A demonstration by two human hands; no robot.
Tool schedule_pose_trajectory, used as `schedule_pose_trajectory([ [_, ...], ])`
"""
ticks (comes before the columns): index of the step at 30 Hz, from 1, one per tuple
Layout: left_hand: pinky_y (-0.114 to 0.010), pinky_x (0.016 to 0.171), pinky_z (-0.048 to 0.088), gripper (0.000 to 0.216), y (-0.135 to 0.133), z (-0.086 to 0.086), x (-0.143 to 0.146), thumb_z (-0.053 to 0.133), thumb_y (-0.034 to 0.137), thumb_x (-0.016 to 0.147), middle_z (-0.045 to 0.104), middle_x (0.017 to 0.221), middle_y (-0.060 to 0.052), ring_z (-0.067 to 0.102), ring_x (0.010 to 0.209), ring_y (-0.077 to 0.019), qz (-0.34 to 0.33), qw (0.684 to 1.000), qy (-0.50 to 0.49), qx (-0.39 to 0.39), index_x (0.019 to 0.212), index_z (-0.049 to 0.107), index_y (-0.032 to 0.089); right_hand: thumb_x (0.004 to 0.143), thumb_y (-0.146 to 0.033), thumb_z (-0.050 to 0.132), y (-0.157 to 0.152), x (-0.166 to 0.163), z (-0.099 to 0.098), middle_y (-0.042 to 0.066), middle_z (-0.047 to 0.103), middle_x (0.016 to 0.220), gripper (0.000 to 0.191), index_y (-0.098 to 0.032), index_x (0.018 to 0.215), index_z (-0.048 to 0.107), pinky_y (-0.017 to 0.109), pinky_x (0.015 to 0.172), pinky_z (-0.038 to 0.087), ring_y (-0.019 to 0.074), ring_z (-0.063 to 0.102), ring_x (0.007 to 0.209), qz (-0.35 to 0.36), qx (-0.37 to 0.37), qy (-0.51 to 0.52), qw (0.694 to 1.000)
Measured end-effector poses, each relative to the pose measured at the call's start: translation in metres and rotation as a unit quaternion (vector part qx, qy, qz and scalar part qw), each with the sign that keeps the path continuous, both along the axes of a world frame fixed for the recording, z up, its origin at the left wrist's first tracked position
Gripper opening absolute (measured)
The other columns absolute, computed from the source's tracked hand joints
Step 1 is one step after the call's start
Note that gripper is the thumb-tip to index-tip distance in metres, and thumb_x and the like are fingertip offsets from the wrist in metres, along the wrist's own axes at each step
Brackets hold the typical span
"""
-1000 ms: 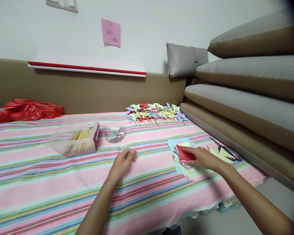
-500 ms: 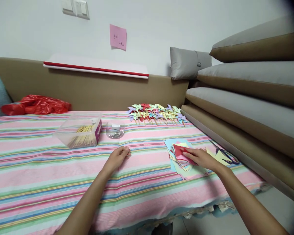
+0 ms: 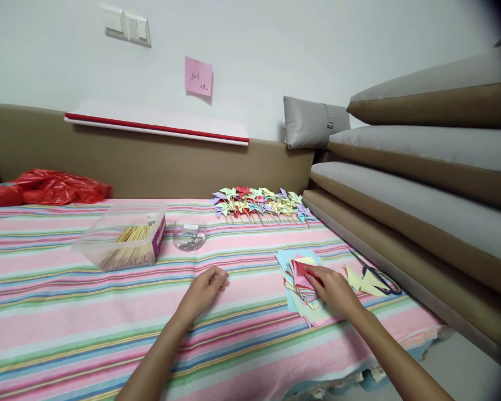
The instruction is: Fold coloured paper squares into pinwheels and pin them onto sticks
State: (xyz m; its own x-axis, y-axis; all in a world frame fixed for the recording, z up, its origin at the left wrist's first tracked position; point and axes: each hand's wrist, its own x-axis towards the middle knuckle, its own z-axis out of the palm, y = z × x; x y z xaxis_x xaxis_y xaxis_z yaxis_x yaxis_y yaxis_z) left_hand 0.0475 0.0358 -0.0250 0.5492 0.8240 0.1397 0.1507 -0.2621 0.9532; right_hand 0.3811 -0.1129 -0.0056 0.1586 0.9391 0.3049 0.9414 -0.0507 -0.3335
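Observation:
My right hand [image 3: 332,288] is over the stack of coloured paper squares [image 3: 297,289], its thumb and fingers pinching the red paper [image 3: 304,268] at the top. A pink sheet shows just beneath the red one. Larger blue, yellow and pink sheets lie spread under the stack. Resting on the striped cloth [image 3: 250,278] to the left, my left hand [image 3: 209,288] is curled closed, and I see nothing in it. Dark-handled scissors [image 3: 379,278] and yellow paper scraps [image 3: 367,282] lie to the right of my right hand.
Several paper pinwheels on sticks [image 3: 261,205] lie at the back. A clear box of wooden sticks [image 3: 154,248] stands at left, beside a round tub of small metal pieces [image 3: 191,240]. Stacked cushions [image 3: 421,172] line the right side. A red plastic bag [image 3: 58,186] lies back left.
The view has tilted up and shifted slightly. My right hand's fingers have closed on the red paper, which is now mostly under them. My left hand stays curled on the cloth.

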Motion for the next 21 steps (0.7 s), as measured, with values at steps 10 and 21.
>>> schedule_pose_trajectory([
  [10,-0.034,0.08,0.049,0.035,-0.01,0.003,0.005,0.054,0.052,0.092,0.071,0.085,-0.007,0.066,0.083,-0.0248,-0.022,1.0,-0.008,-0.02,0.085,0.066,0.02,0.09,-0.04,0.045,-0.001,0.017,0.036,0.019,0.076,0.084,0.039,-0.015,0.1,0.074,0.039,0.069,0.042,0.0369,0.069,0.077,-0.201,0.097,0.047,0.974],
  [21,-0.038,0.085,0.052,0.052,-0.025,0.022,0.012,0.051,0.065,0.09,0.074,0.106,-0.011,0.071,0.09,-0.0263,0.028,0.991,-0.101,-0.084,0.11,0.066,0.02,0.087,-0.063,0.056,0.054,-0.105,0.071,0.011,0.078,0.097,0.05,-0.018,0.105,0.069,0.038,0.068,0.057,0.0289,0.074,0.085,-0.055,0.17,0.488,0.854],
])
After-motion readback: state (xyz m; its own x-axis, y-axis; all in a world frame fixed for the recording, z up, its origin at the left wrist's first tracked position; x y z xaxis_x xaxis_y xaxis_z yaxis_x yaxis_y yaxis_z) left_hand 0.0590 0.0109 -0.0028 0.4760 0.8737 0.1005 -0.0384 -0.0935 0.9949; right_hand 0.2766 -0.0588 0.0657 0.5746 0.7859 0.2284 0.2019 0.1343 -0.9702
